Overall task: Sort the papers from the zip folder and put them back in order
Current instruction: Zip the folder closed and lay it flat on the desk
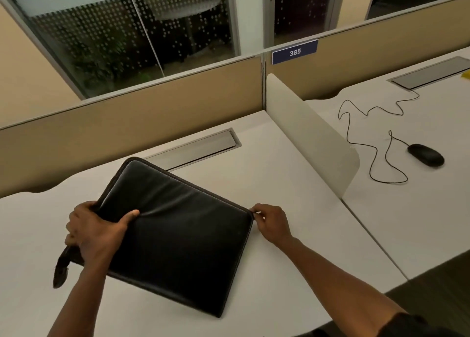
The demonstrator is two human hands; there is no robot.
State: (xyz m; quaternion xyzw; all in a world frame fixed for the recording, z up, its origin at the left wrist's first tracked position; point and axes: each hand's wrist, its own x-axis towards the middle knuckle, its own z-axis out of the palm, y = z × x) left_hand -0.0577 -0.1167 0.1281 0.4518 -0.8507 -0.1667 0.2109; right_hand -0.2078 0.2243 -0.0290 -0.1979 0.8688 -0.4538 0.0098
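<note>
While both hands work at its edges, the scene reads as follows.

Zip folder: black, leather-look zip folder [178,235] lies flat and closed on the white tabletop [292,235], turned at an angle so that one rounded corner points toward the far partition; its cover is creased where a thumb presses in.
Strap: a dark strap or flap [61,268] hangs off the folder's left edge, below the left hand, and lies on the tabletop.
Left hand: the left hand [96,232] grips the folder's left edge, thumb on top of the cover and fingers curled round the side.
Right hand: the right hand [270,222] pinches something small at the folder's right corner, thumb and forefinger together; it looks like the zip pull, though it is too small to make out for certain.
Cable tray: a grey metal lid [195,148] is set into the tabletop just beyond the folder's far corner.
Divider: a pale rounded panel [310,133] stands between this tabletop and the next one to the right.
Neighbouring desk: a black mouse [426,155] sits there with its thin cable [366,143] looping across the surface.
Partition: a beige partition [152,108] runs along the back, with a blue plate marked 385 [295,52].
</note>
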